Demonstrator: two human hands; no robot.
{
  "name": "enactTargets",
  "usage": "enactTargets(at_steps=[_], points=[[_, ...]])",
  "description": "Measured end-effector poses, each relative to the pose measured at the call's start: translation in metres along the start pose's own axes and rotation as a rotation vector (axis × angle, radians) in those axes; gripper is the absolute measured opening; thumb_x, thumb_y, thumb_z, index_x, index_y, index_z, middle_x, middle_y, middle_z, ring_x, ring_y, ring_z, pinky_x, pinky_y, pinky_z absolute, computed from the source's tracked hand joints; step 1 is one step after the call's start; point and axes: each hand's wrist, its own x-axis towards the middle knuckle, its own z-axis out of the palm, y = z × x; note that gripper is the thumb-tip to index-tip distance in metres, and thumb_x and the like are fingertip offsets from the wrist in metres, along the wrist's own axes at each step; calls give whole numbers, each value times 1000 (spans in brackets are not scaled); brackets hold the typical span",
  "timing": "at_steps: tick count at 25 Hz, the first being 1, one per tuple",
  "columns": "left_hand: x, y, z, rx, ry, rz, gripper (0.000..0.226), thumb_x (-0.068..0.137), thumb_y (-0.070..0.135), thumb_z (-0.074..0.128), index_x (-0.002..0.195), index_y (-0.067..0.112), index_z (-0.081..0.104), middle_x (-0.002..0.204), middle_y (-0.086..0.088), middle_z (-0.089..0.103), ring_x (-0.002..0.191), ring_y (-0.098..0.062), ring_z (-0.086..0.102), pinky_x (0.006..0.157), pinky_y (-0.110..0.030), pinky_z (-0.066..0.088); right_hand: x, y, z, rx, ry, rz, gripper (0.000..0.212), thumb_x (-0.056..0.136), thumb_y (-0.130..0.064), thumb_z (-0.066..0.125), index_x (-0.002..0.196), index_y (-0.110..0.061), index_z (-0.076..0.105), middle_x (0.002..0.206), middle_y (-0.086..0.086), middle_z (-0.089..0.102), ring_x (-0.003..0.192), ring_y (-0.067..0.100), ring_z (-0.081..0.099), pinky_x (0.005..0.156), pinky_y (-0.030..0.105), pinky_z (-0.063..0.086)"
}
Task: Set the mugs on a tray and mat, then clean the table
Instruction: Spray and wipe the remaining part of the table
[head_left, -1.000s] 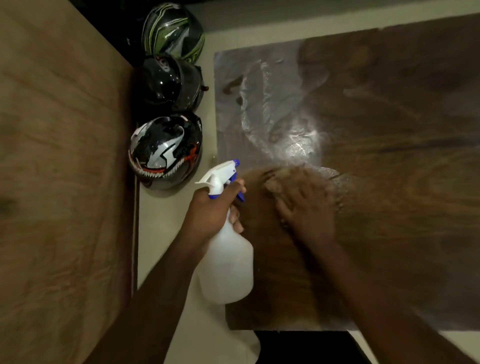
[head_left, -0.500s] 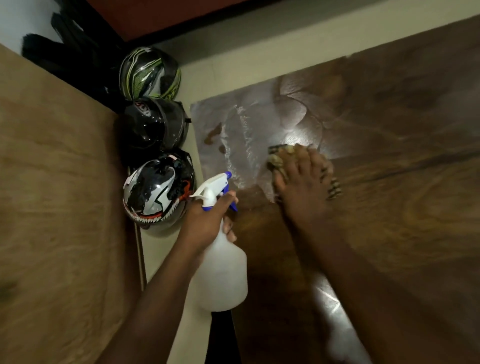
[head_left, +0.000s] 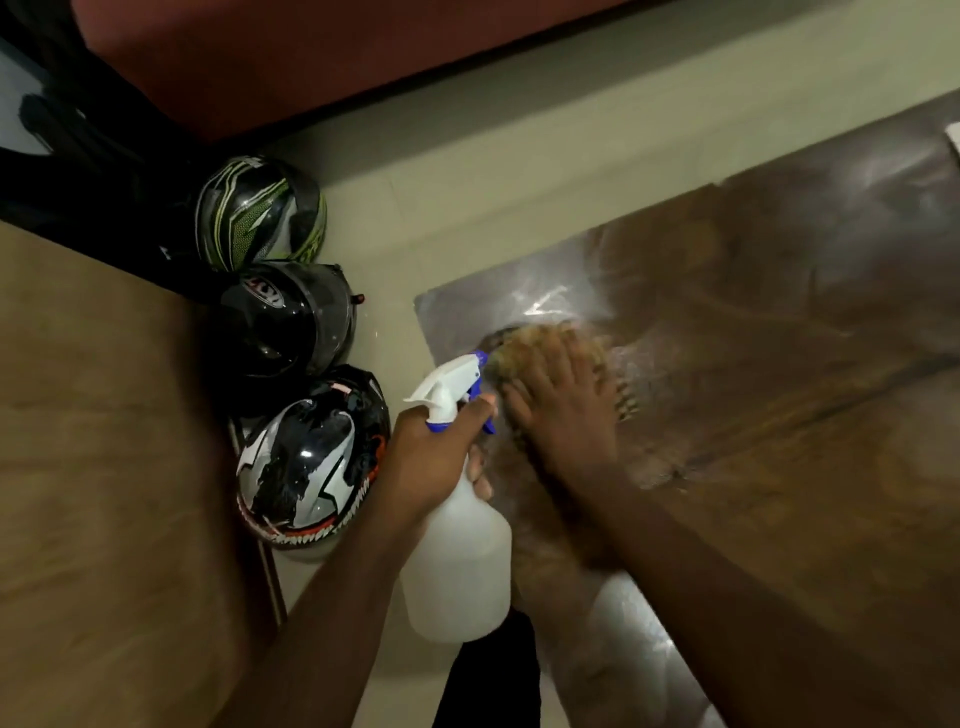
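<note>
Two hands busy: left hand (head_left: 436, 457) fingers clamped on spray bottle (head_left: 457, 561), kept ready; right hand (head_left: 566, 415) fingers spread, pressing cloth (head_left: 524, 345) onto wet desk (head_left: 779, 415) beside bottle.

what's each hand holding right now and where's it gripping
The left hand grips the spray bottle by its neck, below the trigger. The right hand presses flat on a cloth on the table.

A left hand (head_left: 431, 457) grips a white spray bottle (head_left: 457, 566) (blue trigger) beside a dark wooden table (head_left: 779, 415). The right hand (head_left: 561, 415) presses a blurred cloth (head_left: 524, 343) flat on the wet tabletop. Three helmets (head_left: 291, 332) sit on the floor (head_left: 519, 171).
</note>
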Motion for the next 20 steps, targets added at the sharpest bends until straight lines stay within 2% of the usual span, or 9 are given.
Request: enactTargets(at_steps=[2, 3, 7, 8, 11, 13, 17, 19, 20], points=[[10, 7, -9, 7, -17, 17, 17, 93, 25, 63, 102, 10, 66, 41, -8, 46, 35, -27, 49, 46, -32, 48, -8, -7, 2, 37, -61, -343, 45, 90, -46, 47, 131, -27, 52, 140, 6, 51, 129, 29, 46, 100, 56, 37], [15, 10, -12, 9, -36, 13, 21, 94, 26, 63, 104, 8, 65, 41, -6, 47, 36, -26, 50, 45, -30, 48, -1, 12, -2, 34, -54, -366, 45, 90, -45, 47, 131, -27, 52, 139, 5, 51, 127, 28, 47, 99, 55, 38], [33, 22, -27, -4, -93, 12, 29, 94, 28, 62, 111, 5, 65, 40, -2, 47, 35, -23, 50, 44, -27, 48, 66, 41, -3, -96, 61, 332, 50, 90, -44, 41, 133, -20, 52, 139, 14, 50, 129, 35, 43, 100, 60, 34], [37, 24, -29, -16, -95, 13, 29, 93, 29, 63, 108, 4, 65, 40, -3, 47, 35, -23, 51, 46, -28, 49, 77, 18, 8, -73, 67, 335, 51, 90, -44, 40, 134, -19, 51, 140, 16, 49, 130, 37, 43, 100, 62, 34], [41, 26, -38, -29, -86, 9, 26, 91, 32, 65, 101, 8, 66, 40, -5, 48, 37, -25, 53, 52, -33, 50, 56, -52, 26, 18, -22, -205, 51, 89, -42, 40, 132, -17, 52, 138, 12, 52, 130, 31, 41, 101, 54, 35], [41, 30, -46, -13, -77, 12, 27, 92, 32, 64, 100, 6, 67, 40, -5, 49, 37, -25, 54, 53, -32, 50, 52, -20, 18, 14, -95, -432, 49, 89, -45, 44, 131, -22, 53, 138, 7, 53, 131, 25, 40, 102, 47, 31], [48, 27, -53, 2, -82, 17, 33, 93, 31, 63, 98, -2, 66, 40, -4, 49, 36, -23, 54, 53, -30, 50, 101, 19, 7, -69, 2, 180, 51, 90, -47, 41, 136, -26, 48, 144, 10, 44, 134, 32, 36, 104, 57, 28], [48, 24, -54, 2, -71, 6, 32, 92, 31, 63, 97, 0, 67, 41, -5, 49, 38, -24, 55, 53, -30, 50, 86, -37, 20, -1, 55, 164, 54, 89, -42, 45, 136, -16, 48, 143, 17, 44, 132, 38, 39, 103, 64, 28], [48, 24, -55, -8, -51, 2, 30, 92, 31, 64, 98, 2, 68, 41, -5, 49, 39, -25, 55, 53, -30, 50, 67, -63, 21, 53, 26, -13, 55, 87, -39, 52, 136, -14, 48, 142, 17, 45, 131, 38, 40, 102, 65, 29]])
